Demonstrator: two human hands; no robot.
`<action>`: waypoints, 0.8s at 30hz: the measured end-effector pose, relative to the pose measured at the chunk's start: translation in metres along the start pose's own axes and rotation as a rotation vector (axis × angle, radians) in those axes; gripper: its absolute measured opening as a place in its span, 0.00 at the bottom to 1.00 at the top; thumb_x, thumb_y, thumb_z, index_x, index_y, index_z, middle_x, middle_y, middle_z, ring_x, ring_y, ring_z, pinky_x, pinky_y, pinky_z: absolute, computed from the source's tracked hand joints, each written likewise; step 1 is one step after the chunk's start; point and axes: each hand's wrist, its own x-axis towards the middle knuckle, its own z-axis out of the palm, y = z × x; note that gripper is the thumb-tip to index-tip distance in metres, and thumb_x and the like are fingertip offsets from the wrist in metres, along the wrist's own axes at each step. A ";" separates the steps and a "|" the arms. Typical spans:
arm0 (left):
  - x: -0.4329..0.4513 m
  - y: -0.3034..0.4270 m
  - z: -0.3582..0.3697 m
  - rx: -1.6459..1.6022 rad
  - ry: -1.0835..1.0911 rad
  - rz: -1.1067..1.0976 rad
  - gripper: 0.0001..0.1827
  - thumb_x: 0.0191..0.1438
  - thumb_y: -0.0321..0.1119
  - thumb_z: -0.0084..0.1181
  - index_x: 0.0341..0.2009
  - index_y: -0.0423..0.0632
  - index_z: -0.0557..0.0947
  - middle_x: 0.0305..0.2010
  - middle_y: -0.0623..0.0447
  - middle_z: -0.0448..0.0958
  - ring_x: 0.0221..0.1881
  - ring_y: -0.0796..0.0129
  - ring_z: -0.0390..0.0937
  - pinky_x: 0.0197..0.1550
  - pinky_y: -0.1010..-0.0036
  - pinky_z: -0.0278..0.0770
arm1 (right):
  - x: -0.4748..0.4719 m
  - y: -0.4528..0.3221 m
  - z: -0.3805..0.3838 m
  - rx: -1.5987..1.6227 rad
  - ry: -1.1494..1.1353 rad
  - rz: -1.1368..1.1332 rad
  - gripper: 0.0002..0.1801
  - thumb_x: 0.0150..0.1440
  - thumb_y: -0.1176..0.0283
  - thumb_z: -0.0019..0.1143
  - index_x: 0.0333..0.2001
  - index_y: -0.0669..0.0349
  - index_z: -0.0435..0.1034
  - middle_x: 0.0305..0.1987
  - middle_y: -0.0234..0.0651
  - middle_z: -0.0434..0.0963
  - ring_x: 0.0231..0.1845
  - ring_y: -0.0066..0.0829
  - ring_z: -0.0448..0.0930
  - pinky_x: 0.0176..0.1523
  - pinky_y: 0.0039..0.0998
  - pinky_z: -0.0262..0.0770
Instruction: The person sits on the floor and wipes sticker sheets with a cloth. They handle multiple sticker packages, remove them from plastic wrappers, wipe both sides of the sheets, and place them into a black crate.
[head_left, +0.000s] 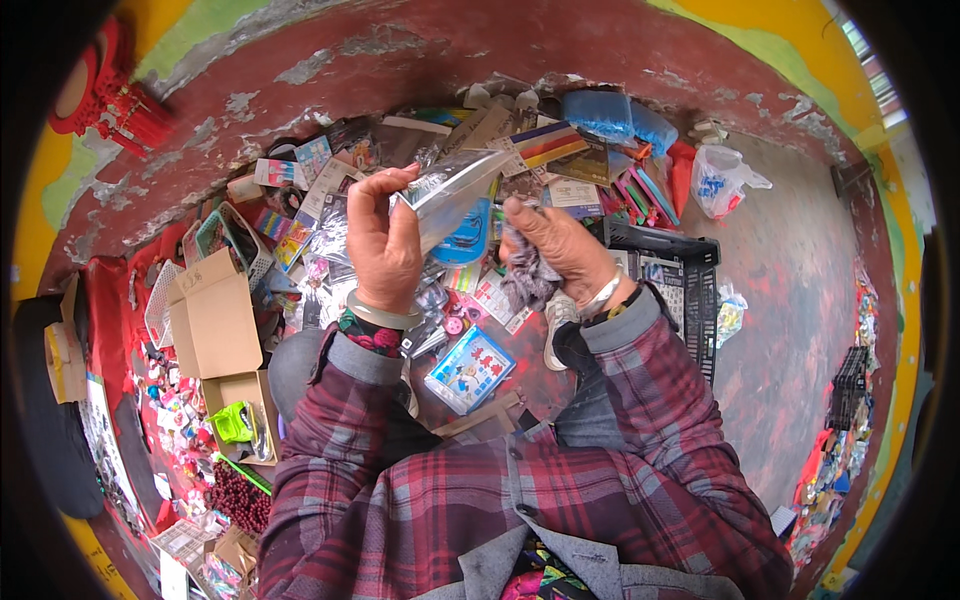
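Observation:
My left hand grips the left edge of a flat, shiny package in clear plastic, which is tilted up over the pile. A crumpled grey cloth is bunched in my right hand, a little to the right of the package and apart from it. Behind and below the package lies a blue round-cornered item, partly hidden. On the floor between my legs rests a blue and white packet with red printing.
A black plastic crate stands to the right, beside a white plastic bag. At the left are an opened cardboard box and plastic baskets. Mixed packaged goods are heaped along the red wall.

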 end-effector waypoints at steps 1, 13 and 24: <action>-0.002 -0.003 0.002 0.029 0.006 0.066 0.14 0.51 0.15 0.39 0.43 0.39 0.68 0.46 0.46 0.70 0.52 0.63 0.70 0.58 0.69 0.63 | 0.002 0.003 0.007 0.002 0.015 -0.008 0.25 0.54 0.46 0.54 0.27 0.59 0.68 0.22 0.28 0.70 0.22 0.17 0.69 0.27 0.19 0.64; -0.027 0.003 0.026 0.274 -0.090 0.405 0.15 0.45 0.12 0.45 0.39 0.39 0.67 0.41 0.46 0.64 0.45 0.58 0.69 0.52 0.65 0.71 | 0.005 0.008 0.018 0.220 -0.015 0.050 0.16 0.56 0.58 0.57 0.38 0.60 0.73 0.30 0.24 0.75 0.29 0.14 0.72 0.32 0.18 0.69; -0.034 0.006 0.032 0.020 0.052 0.221 0.12 0.52 0.21 0.40 0.43 0.44 0.65 0.48 0.46 0.64 0.56 0.55 0.63 0.62 0.58 0.55 | 0.006 0.011 0.025 0.324 -0.040 -0.009 0.13 0.57 0.65 0.57 0.42 0.61 0.73 0.35 0.24 0.77 0.34 0.14 0.74 0.39 0.18 0.69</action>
